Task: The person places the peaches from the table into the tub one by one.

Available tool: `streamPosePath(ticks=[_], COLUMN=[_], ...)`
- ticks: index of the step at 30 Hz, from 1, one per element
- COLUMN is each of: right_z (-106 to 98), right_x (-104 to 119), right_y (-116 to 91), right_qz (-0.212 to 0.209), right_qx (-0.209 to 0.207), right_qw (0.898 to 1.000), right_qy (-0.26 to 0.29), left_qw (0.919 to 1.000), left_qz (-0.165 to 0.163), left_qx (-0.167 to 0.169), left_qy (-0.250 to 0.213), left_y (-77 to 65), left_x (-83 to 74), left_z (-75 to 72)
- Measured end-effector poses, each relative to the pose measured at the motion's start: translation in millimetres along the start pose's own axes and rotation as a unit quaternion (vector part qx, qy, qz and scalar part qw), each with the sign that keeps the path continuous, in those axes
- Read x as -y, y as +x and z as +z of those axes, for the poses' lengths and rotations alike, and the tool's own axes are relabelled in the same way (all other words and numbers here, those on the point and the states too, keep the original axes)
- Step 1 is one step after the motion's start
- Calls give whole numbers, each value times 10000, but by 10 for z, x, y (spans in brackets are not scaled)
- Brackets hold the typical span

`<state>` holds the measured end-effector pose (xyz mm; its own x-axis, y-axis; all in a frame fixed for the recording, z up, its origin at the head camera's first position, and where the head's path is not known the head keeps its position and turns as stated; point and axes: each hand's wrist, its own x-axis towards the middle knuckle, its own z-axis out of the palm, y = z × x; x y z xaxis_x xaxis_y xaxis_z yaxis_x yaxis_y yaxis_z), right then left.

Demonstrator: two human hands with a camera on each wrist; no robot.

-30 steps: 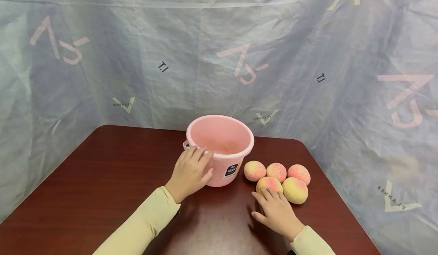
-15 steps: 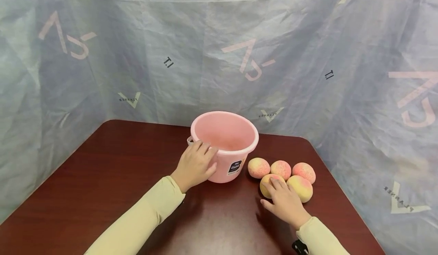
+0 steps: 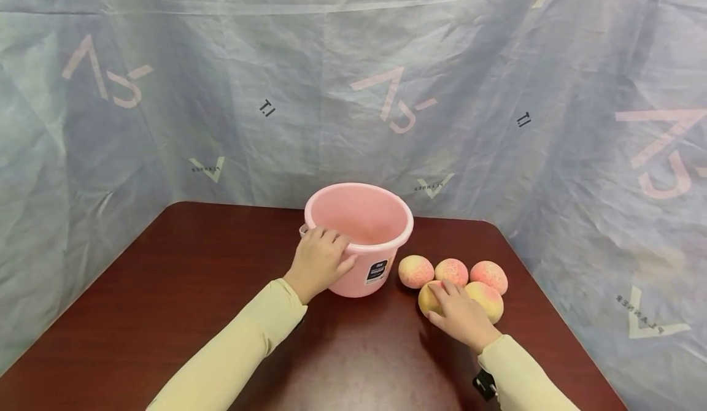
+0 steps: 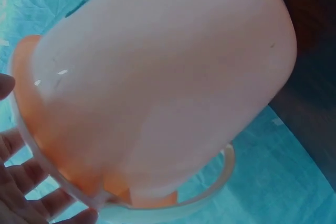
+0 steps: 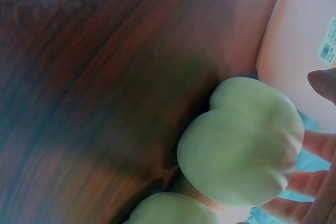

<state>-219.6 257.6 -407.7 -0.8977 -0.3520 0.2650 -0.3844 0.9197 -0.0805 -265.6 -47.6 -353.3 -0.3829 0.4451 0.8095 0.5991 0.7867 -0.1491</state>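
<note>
A pink bucket [image 3: 359,270] stands upright on the dark red table [image 3: 221,257], its white handle at the left. My left hand [image 3: 320,261] is at the near-left rim, fingers touching the rim; in the left wrist view the thumb stands apart from the bucket. Several pink and yellow peaches sit to its right. My right hand [image 3: 463,314] rests its fingertips on top of the near-left peach [image 3: 428,301]. The right wrist view shows this same peach [image 5: 239,148] as pale green, with the thumb apart from it. A neighbouring peach [image 3: 487,301] is partly hidden behind the hand.
Behind the near peaches lie a left peach [image 3: 416,272], a middle peach [image 3: 451,273] and a right peach [image 3: 489,276]. A grey printed sheet [image 3: 309,104] hangs round the back and sides of the table. A black device [image 3: 485,385] is at the right wrist.
My right hand has moved forward and now reaches further over the near-left peach. The left hand has come closer to the bucket's rim. The head view has shifted slightly.
</note>
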Motion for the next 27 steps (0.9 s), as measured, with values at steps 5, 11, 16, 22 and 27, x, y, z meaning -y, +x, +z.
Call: streamPosePath(ticks=[5,11,16,22,27], right_z=[-9,-16,28,105,124], right_x=[-8,6,-5,-7,4], right_y=[41,66,81,107,109], right_qz=[13,45,-43,-308,-367], right_qx=[19,147,65,-312,-281], right_qw=[10000,9998,9997,9977,9973], right_qy=[-43,-129,-233,-513,-574], left_qw=[9999,9987,9966,9914,9890], left_qz=[93,276,423,503,559], left_qx=[95,291,570,824,876], left_qy=[-28,-307,-426,-886,-1050], left_y=[-11,-40,-83,-127,-161], left_x=[46,97,125,212,250], left_z=[1,-101,-213,-304,-363])
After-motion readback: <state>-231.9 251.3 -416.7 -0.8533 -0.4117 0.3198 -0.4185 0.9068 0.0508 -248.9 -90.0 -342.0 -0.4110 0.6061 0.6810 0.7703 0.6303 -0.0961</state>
